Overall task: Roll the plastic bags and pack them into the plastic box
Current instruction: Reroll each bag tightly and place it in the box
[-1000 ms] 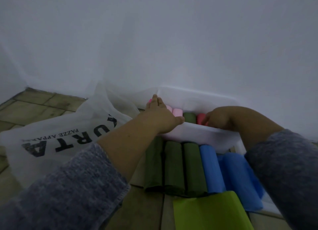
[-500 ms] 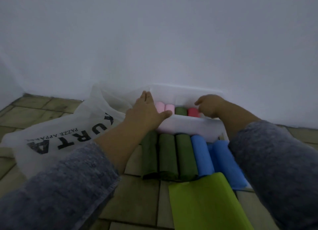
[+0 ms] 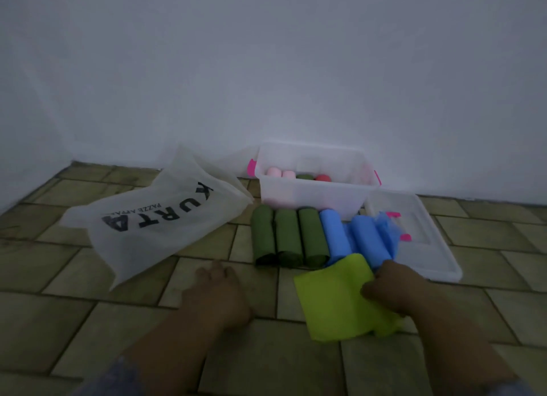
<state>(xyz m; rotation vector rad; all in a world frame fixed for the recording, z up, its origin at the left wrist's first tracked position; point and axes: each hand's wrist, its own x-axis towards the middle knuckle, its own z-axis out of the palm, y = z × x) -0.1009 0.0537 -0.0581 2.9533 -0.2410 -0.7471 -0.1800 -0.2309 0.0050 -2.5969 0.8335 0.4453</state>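
Head camera view, looking down at a tiled floor [image 3: 88, 321] beside a pale wall. Your right hand [image 3: 393, 289] rests on the lime green bag [image 3: 334, 301], which lies flat and unrolled on the tiles in front of you; the fingers are curled at its right edge and appear to pinch it, though blur makes the grip hard to confirm. Your left hand [image 3: 219, 295] lies on the bare floor to the left of the bag, fingers loosely bent, holding nothing.

Just beyond the green bag, three dark green rolls [image 3: 288, 237] sit side by side, touching, with two blue rolls [image 3: 352, 237] to their right. Behind them stands the plastic box [image 3: 313, 194], open, against the wall. Inside it you can see the tops of two pink rolls [image 3: 279, 173], one dark green and one red, filling the left part; the right part looks free. The lid [image 3: 426, 241] lies on the floor to the right of the box. A large white bag [image 3: 154, 218] with black lettering lies to the left.

To roll this bag well, bring your left hand onto it so both hands work one edge. Smooth it flat first, then roll tightly and evenly, since thin plastic likely springs open. Keep the roll pinched as you lift it, and stand it in the free side of the box.
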